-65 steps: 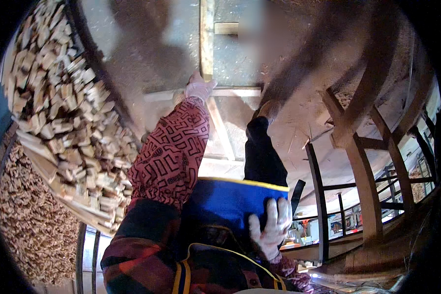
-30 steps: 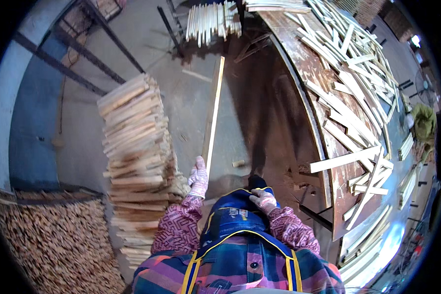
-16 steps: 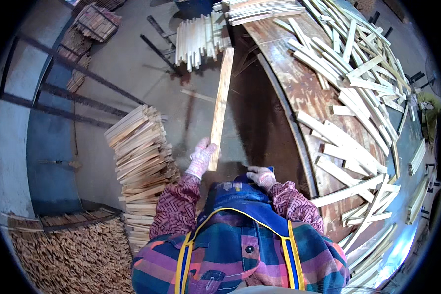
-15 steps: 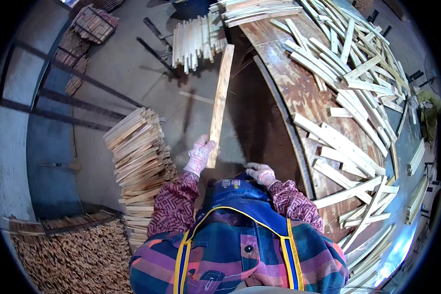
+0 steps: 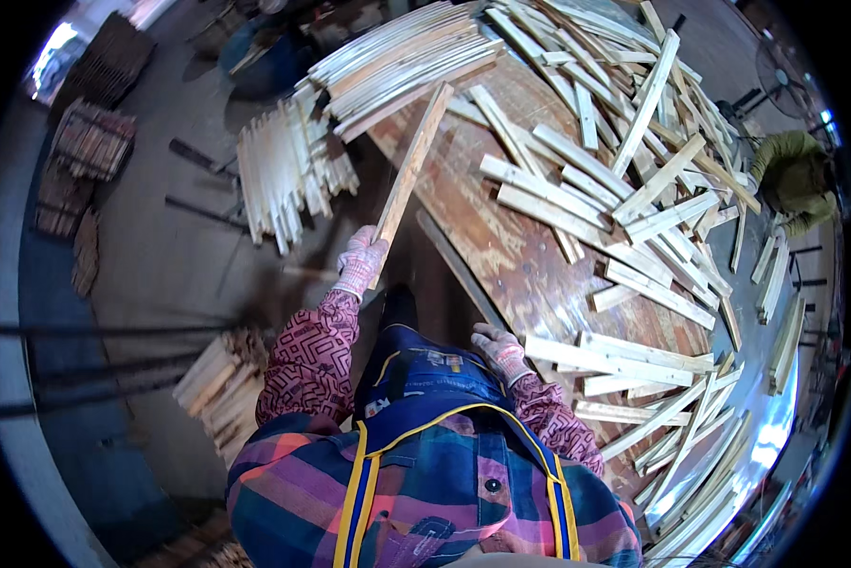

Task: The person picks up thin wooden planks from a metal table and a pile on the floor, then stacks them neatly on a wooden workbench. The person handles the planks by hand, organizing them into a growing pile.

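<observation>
My left hand (image 5: 361, 257), in a pale knitted glove, grips one end of a long wooden slat (image 5: 414, 175). The slat tilts away and to the right, its far end reaching over the corner of a worn brown table (image 5: 463, 204). My gloved right hand (image 5: 501, 350) is beside the table's near edge, close to the ends of loose slats (image 5: 615, 360). Its fingers are loosely bent and apart, with nothing visible in them.
Piled slats (image 5: 653, 180) cover the table's right side. A neat row of slats (image 5: 411, 57) lies at its far end. Left of it stands a rack of slats (image 5: 288, 166); another stack (image 5: 227, 388) is near my left arm. A person (image 5: 793, 180) works at the far right.
My body has turned and moved toward the table and the far rack. The left hand carries the slat along, tilting it further right. My right hand is now near the table's slats.
</observation>
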### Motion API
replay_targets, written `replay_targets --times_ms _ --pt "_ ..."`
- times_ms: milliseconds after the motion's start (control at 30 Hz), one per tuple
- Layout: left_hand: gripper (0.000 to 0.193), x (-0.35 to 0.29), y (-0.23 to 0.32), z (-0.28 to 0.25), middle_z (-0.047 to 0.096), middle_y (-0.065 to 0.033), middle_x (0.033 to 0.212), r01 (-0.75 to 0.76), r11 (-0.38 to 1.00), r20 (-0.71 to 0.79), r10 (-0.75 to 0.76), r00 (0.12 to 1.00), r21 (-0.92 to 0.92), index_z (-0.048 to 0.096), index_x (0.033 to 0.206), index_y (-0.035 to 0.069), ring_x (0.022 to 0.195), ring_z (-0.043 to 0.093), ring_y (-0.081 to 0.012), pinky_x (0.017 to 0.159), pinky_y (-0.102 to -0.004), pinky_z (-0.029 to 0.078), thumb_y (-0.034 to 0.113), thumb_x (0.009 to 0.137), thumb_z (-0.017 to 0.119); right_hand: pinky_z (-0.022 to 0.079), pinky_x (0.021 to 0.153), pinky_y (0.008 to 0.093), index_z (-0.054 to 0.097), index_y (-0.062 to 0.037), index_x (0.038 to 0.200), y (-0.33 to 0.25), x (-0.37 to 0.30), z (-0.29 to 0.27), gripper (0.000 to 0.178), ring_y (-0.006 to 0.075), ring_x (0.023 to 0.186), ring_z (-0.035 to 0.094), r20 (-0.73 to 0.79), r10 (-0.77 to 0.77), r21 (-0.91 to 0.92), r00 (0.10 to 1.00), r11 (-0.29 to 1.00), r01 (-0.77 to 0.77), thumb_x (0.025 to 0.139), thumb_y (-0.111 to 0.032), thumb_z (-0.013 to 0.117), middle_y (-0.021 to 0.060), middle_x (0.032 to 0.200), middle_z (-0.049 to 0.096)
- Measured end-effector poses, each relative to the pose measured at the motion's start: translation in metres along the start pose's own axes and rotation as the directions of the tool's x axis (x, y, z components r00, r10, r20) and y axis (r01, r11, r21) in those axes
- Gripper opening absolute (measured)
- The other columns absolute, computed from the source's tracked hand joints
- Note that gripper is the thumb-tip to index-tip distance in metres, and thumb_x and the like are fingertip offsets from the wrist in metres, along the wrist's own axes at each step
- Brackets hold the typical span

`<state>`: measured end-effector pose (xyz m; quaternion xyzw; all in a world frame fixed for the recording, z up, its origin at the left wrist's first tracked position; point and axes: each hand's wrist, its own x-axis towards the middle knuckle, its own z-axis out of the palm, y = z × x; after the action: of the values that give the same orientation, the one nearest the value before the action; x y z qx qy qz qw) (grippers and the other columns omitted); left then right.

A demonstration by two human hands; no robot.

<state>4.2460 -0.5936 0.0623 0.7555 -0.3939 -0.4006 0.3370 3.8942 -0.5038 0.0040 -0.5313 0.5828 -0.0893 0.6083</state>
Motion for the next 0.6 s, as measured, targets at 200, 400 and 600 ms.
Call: replay_targets --times_ms 200,400,600 --pt "0.026 0.174 0.059 -0.050 0.065 -0.0006 0.094 -0.113 0.984 0.171 0.135 0.976 -0.136 0.064 0.113 0.005 0.081 0.057 -0.0120 0.077 -0.0292 0.047 0.011 0.088 0.064 0.043 0.106 0.0361 0.064 -0.0061 0.127 -0.104 0.091 0.036 0.048 0.0303 0.124 0.057 -0.069 0.041 -0.035 0.997 0.998 -0.043 0.092 -0.038 0.062 0.0161 0.133 0.061" --pt "0.043 0.332 0.094 -0.128 0.070 -0.0148 0.103 -0.219 0.810 0.011 0.254 0.967 0.544 0.062 0.122 0.014 0.093 0.069 -0.0321 0.082 -0.0410 0.053 0.038 0.086 0.063 0.043 0.103 0.0340 0.062 -0.0081 0.131 -0.196 0.142 0.044 0.044 0.0279 0.121 0.059 -0.029 0.058 0.117 0.998 0.992 -0.054 0.092 -0.028 0.065 0.0150 0.129 0.064" --pt "0.036 0.416 0.140 -0.133 0.067 -0.0133 0.115 -0.187 0.643 -0.014 0.294 0.956 0.743 0.066 0.118 0.014 0.105 0.064 -0.0365 0.093 -0.0438 0.050 0.032 0.087 0.061 0.046 0.099 0.0345 0.065 -0.0118 0.127 -0.202 0.152 0.025 0.042 0.0277 0.114 0.063 -0.169 0.132 0.028 0.977 0.991 -0.129 0.091 -0.032 0.063 0.0157 0.119 0.068"
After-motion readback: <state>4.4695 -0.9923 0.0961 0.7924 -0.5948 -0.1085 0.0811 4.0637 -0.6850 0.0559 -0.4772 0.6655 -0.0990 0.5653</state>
